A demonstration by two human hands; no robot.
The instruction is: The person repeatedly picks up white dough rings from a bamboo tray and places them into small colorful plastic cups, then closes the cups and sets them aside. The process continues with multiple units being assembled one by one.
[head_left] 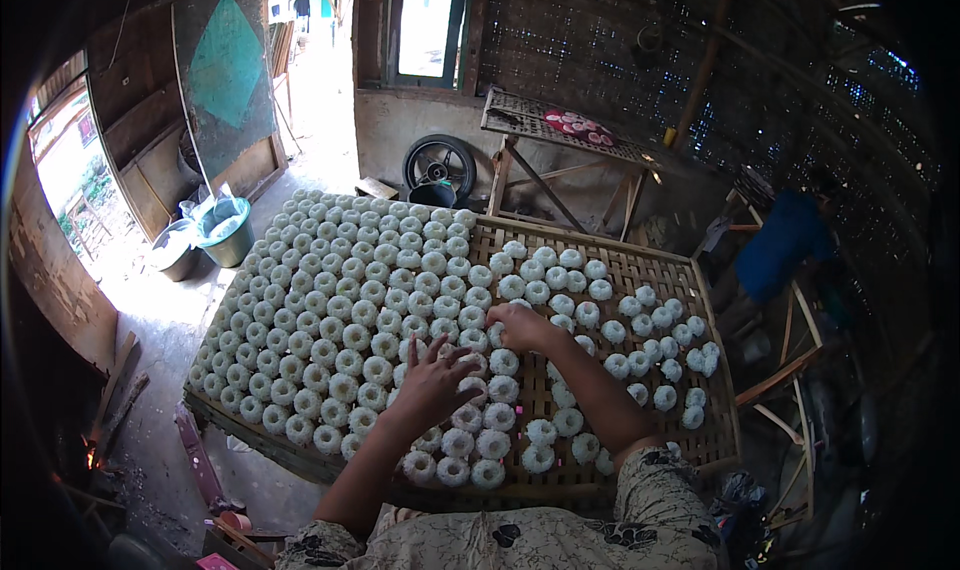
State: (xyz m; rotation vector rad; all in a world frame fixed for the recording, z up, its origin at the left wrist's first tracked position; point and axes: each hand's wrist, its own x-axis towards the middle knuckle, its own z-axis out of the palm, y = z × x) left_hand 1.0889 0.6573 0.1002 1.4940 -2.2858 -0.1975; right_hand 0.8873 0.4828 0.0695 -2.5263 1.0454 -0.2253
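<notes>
White ring-shaped cakes [323, 352] with a rough, grainy surface lie in close rows over the left and middle of a woven bamboo rack [640, 260]. Toward the right they sit looser and in uneven clusters [587, 315]. My left hand [432, 385] hovers over the rows near the middle, fingers spread, holding nothing. Beyond it to the right, my right hand [520, 328] is down at the edge of the dense rows. Its fingers are curled and pressed together among the cakes; the fingertips and anything in them are hidden.
Behind the rack stand a wheel with a tyre [438, 170] and a wooden stand [560, 130] bearing a red-and-white item. Buckets [224, 232] are on the floor at left, near an open door [225, 80]. A person in blue [785, 245] is at the right. A small fire [92, 457] glows lower left.
</notes>
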